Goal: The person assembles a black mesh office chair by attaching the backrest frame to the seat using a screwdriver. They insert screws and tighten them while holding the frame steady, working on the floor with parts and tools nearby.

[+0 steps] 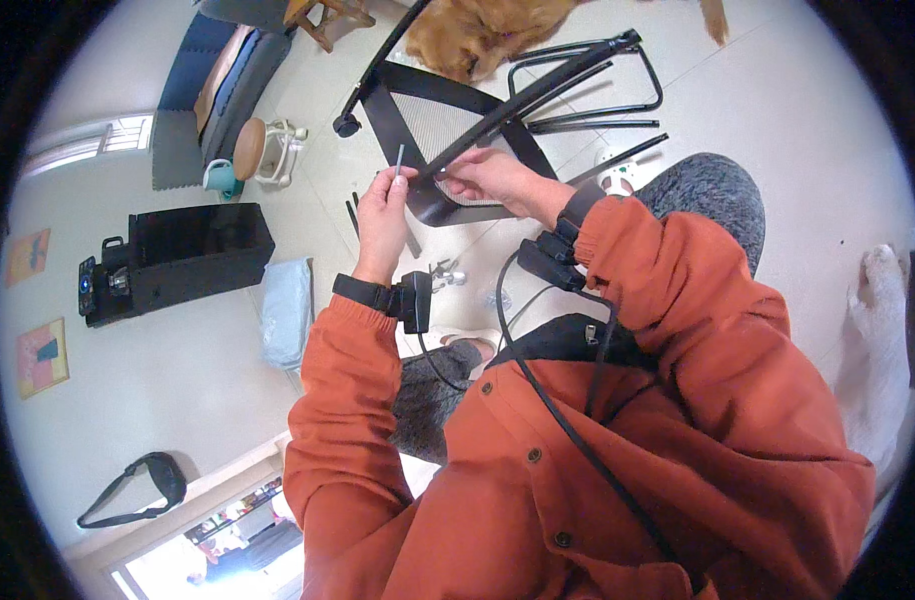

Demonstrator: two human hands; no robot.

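Observation:
My left hand [382, 208] pinches a small metal hex key [399, 160], its short end pointing up. Just to the right, my right hand [489, 178] grips the edge of a black chair part [447, 205], a curved plate joined to a mesh back [447, 125] and black tubular frame [577, 70]. Both hands meet over that plate, above the pale tiled floor. Each wrist carries a black strap with a small device [415, 300]. Orange jacket sleeves cover my arms.
A tan dog [477, 30] lies behind the chair frame. A black box [182, 255] sits at left, a light-blue cloth [285, 310] beside it. A white animal paw [882, 290] shows at right. A black strap bag [142, 490] lies lower left. Loose black rods [352, 212] rest on the floor.

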